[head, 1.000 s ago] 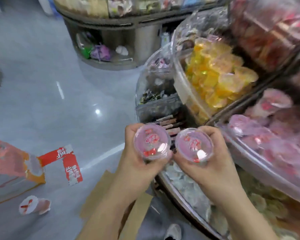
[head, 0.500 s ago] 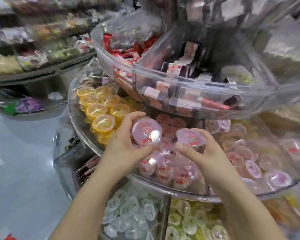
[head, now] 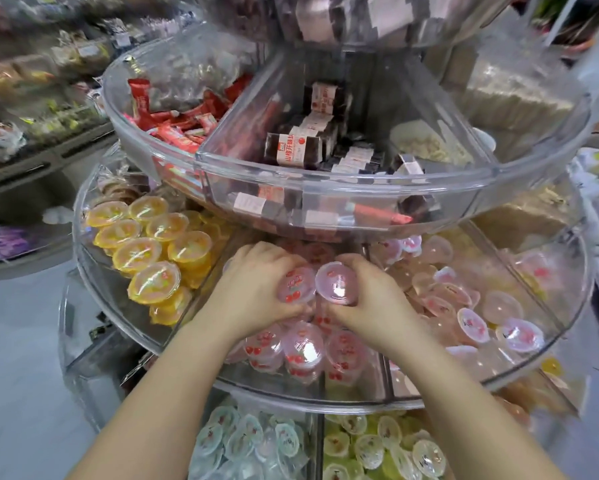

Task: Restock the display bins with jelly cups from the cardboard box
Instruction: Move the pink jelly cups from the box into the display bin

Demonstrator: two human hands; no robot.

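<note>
Both my hands are inside the middle tier's clear bin, over a pile of pink jelly cups. My left hand grips one pink jelly cup with red cherries on its lid. My right hand grips a second pink cup right beside it. The two cups touch and rest on or just above the pile. The cardboard box is out of view.
Yellow jelly cups fill the compartment to the left, pale pink cups the one to the right. The upper clear tier with wrapped snacks overhangs my hands. Below lie clear-blue cups and green cups. Shelves stand at left.
Both hands moved forward and down from in front of the stand into the pink-cup bin, carrying the two cups. The view swung up from the floor to the stand.
</note>
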